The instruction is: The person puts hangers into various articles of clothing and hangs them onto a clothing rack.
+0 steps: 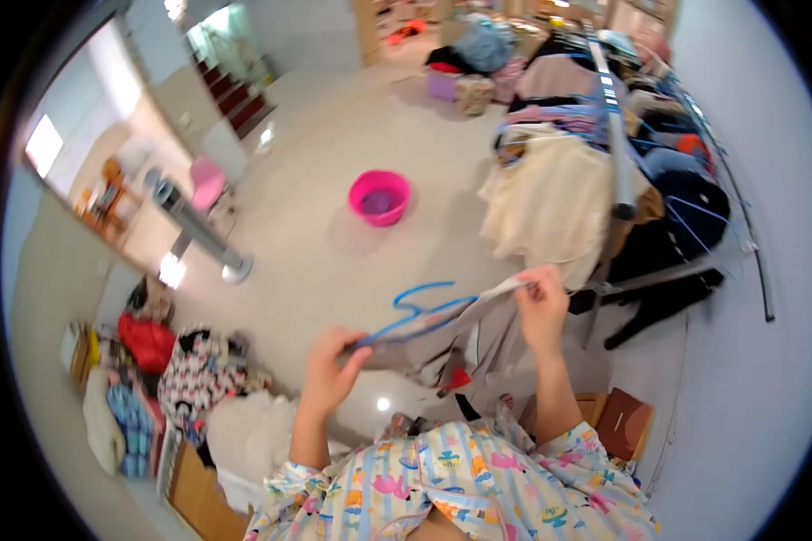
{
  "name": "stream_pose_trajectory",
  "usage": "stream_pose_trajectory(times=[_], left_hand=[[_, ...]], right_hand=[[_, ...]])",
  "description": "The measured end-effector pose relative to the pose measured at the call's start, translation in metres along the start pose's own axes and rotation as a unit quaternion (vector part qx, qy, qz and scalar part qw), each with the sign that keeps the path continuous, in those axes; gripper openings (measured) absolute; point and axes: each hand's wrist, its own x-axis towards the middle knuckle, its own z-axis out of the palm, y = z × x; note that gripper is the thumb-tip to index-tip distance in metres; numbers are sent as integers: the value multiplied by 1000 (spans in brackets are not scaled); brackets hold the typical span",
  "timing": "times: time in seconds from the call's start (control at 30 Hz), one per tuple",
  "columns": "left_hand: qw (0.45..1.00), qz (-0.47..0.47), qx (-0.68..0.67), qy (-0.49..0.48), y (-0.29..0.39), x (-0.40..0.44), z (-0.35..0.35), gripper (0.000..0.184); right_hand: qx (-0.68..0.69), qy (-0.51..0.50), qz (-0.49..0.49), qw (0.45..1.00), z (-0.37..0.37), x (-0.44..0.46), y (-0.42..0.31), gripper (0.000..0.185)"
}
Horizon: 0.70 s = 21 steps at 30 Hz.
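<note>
In front of my body, my left hand (332, 368) pinches the left end of a blue clothes hanger (412, 322), whose hook points up and away. A grey-brown garment (424, 353) hangs below the hanger; its exact kind is hard to tell. My right hand (541, 311) is closed on the garment's pale upper edge, raised a little higher than my left. The right end of the hanger runs into the cloth near that edge. A small red patch shows low on the cloth. Motion blurs parts of the garment.
To the right, a metal clothes rack (615, 135) carries several garments, a cream top (550, 194) nearest. A pink basin (397, 216) stands on the floor ahead. At left are a tower fan (194, 230) and piled clothes (198, 379). A purple box (441, 87) is farther back.
</note>
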Motion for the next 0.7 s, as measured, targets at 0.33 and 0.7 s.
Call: stream_pose_trajectory(times=[0.33,0.7], left_hand=[[966,-71,104,225,-95,-97,-150,15],[915,-111,272,275,-145,-87,-211,10]], right_hand=[[160,-91,-45,982,188,-1,-75,19],[126,-228,-12,965,331,4,-93,17]])
